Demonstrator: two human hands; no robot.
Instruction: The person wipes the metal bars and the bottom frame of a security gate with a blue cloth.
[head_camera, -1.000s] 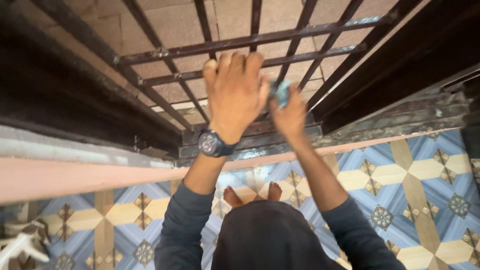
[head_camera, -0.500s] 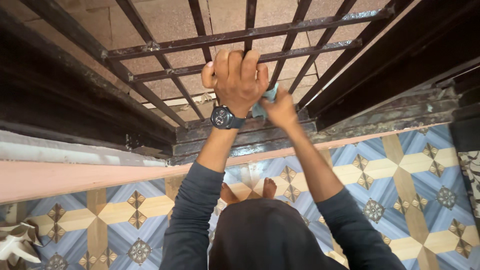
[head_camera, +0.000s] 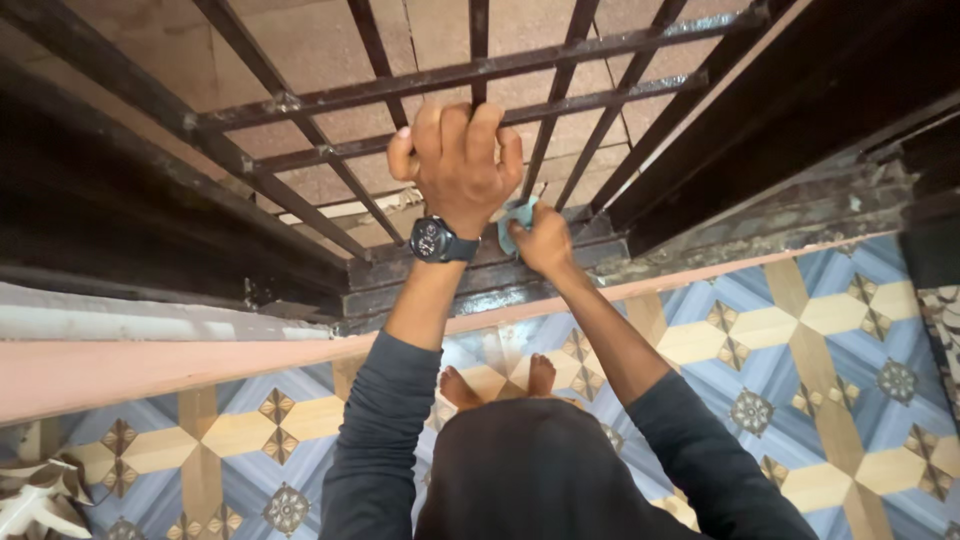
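**At the grille's foot: cloth down on the lowest bar**

Low on the grille (head_camera: 560, 70), just right of the watch (head_camera: 432, 240), sits the cloth (head_camera: 515, 215), a small pale blue wad pinched in the right hand (head_camera: 545, 240). That hand is clamped on it, fingers folded over, pressing it where an upright bar meets the sill (head_camera: 480, 275). A second ago the cloth was higher, near the lower crossbar; it has since slid down the bar toward the near end, so the wiping stroke looks to have reached the bottom of this upright.

Left of it, the left hand (head_camera: 455, 160) is curled tight round the lower crossbar, fingers hooked over from the near side. A second ago it lay flat and open against the bars; now it grips, seemingly as a brace.

Beyond the bars lies a speckled brownish pavement. Nearer, a pink ledge (head_camera: 150, 365) runs across, and below it a floor (head_camera: 820, 330) of blue and cream patterned tiles, with bare feet (head_camera: 500, 380) showing between the dark sleeves.
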